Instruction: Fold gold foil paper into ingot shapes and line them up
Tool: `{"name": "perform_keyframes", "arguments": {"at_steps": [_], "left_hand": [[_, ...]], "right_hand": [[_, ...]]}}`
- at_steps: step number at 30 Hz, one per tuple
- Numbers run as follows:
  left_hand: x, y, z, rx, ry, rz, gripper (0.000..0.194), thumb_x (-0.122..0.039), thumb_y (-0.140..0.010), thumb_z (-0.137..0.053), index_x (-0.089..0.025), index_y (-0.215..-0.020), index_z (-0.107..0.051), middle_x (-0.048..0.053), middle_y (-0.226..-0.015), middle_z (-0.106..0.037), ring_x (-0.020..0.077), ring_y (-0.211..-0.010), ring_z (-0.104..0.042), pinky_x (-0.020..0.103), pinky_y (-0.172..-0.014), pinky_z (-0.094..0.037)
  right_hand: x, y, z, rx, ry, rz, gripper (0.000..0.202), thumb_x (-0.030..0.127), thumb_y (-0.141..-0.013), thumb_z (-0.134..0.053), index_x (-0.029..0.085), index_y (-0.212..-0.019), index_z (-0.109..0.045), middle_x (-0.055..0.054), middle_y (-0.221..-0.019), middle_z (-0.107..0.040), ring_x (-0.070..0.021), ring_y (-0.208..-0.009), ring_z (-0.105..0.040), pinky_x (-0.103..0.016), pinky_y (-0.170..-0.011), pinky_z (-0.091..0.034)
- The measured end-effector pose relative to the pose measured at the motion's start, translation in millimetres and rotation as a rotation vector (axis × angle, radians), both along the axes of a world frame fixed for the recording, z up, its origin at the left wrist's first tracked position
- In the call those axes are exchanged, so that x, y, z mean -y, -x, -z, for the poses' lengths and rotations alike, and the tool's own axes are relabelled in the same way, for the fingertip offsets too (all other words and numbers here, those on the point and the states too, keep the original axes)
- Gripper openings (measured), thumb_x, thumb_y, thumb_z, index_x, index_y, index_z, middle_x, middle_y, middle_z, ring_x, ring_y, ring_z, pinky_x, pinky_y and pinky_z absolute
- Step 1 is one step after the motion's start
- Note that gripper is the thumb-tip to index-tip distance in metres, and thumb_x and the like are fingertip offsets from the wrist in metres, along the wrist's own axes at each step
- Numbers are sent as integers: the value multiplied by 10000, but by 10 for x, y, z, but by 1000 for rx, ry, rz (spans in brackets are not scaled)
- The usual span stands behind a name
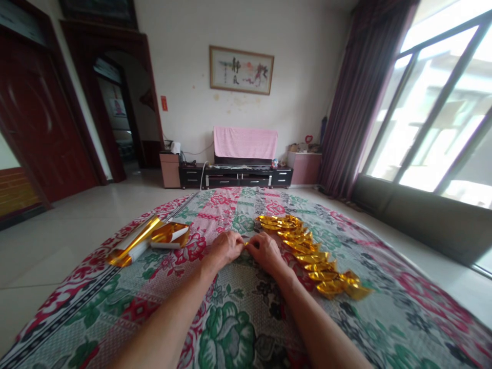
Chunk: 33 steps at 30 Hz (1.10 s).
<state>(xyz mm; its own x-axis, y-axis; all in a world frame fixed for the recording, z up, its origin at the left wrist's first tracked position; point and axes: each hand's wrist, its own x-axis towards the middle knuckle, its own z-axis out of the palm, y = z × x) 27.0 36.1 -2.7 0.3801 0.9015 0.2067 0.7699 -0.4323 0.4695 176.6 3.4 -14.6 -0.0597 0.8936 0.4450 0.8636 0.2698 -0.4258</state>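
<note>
- Pale wall (172,61) at the back carries a framed picture with dark brush characters (242,70); below it stands a low black cabinet with drawers (225,182), with a pink cloth (245,142) draped over something on top.
- Dark purple curtain (346,92) hangs at the right beside a large bright window (434,113); a dark red door (42,113) is at the left.
- Red, green and grey flower-patterned cloth (226,333) covers the broad surface in front of the person.
- Left hand (226,247) and right hand (266,251) nearly meet over the middle of this cloth, fingers bent and fingertips pinched on a small shiny gold piece (246,244), mostly hidden by them.
- Pointed, folded gold foil shapes (302,246) lie in a slanting, overlapping row just beside the right hand.
- Rolled gold sheet with a white underside (134,241) lies at the left, near a flatter gold-and-white sheet (165,234), both apart from the left hand.
</note>
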Motion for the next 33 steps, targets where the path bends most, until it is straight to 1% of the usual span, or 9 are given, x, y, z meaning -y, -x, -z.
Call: {"name": "perform_keyframes", "arguments": {"at_steps": [6, 12, 19, 21, 24, 27, 29, 30, 33], "left_hand": [[-6, 38, -4, 40, -30, 32, 169, -239, -694, -535, -191, -795, -662, 10, -682, -647, 120, -624, -571, 199, -544, -376], [-49, 75, 25, 50, -30, 27, 162, -227, -679, -549, -193, -804, -645, -8, -648, -622, 111, -588, -551, 194, -510, -346], [-83, 123, 44, 38, -33, 22, 167, -213, -664, -560, -190, -807, -643, -19, -621, -611, 101, -566, -542, 186, -498, -339], [-82, 136, 53, 50, -48, 29, 158, -199, -666, -555, -188, -797, -641, -20, -625, -616, 100, -572, -547, 185, -509, -355], [-98, 156, 79, 126, -161, 21, 143, -179, -707, -516, -180, -788, -633, -4, -691, -641, 106, -636, -571, 196, -594, -413], [-145, 158, 118, 183, -279, 35, 190, -157, -731, -493, -176, -864, -626, 23, -857, -657, 127, -795, -589, 226, -749, -443], [-181, 147, 142, 178, -285, 113, 264, -118, -729, -479, -182, -945, -615, 27, -976, -648, 133, -920, -572, 240, -854, -421], [-195, 140, 149, 167, -271, 154, 291, -103, -730, -469, -186, -969, -612, 24, -1003, -645, 131, -950, -563, 244, -883, -410], [-206, 126, 143, 129, -221, 212, 294, -101, -738, -460, -194, -964, -624, 15, -976, -658, 132, -930, -570, 251, -881, -415]], "right_hand": [[18, -1, -12, -14, -6, -20, 135, 207, -731, -527, 170, -665, -639, -28, -716, -595, -120, -699, -529, -196, -647, -359], [14, -4, -32, -24, 6, -27, 137, 193, -732, -527, 165, -663, -643, -28, -708, -594, -116, -675, -528, -195, -615, -358], [13, -7, -29, -32, 4, -20, 130, 195, -728, -537, 166, -663, -646, -24, -710, -590, -110, -667, -527, -191, -610, -356], [8, -8, -26, -29, 1, -25, 135, 193, -729, -533, 165, -662, -648, -24, -704, -589, -113, -676, -529, -193, -622, -359], [2, -12, -21, -24, -4, -39, 136, 192, -730, -532, 165, -665, -648, -23, -703, -588, -115, -691, -530, -195, -644, -363], [2, -18, -13, -24, -12, -48, 132, 196, -737, -534, 168, -685, -651, -22, -720, -584, -113, -692, -528, -196, -644, -363], [5, -22, -9, -22, -20, -58, 125, 191, -741, -537, 171, -701, -653, -23, -733, -584, -115, -701, -528, -200, -656, -365], [7, -24, -8, -20, -22, -66, 122, 187, -742, -538, 173, -708, -654, -24, -739, -585, -118, -709, -529, -203, -665, -368], [10, -28, -11, -26, -27, -87, 111, 172, -741, -541, 173, -731, -652, -29, -751, -589, -125, -730, -532, -211, -692, -376]]}}
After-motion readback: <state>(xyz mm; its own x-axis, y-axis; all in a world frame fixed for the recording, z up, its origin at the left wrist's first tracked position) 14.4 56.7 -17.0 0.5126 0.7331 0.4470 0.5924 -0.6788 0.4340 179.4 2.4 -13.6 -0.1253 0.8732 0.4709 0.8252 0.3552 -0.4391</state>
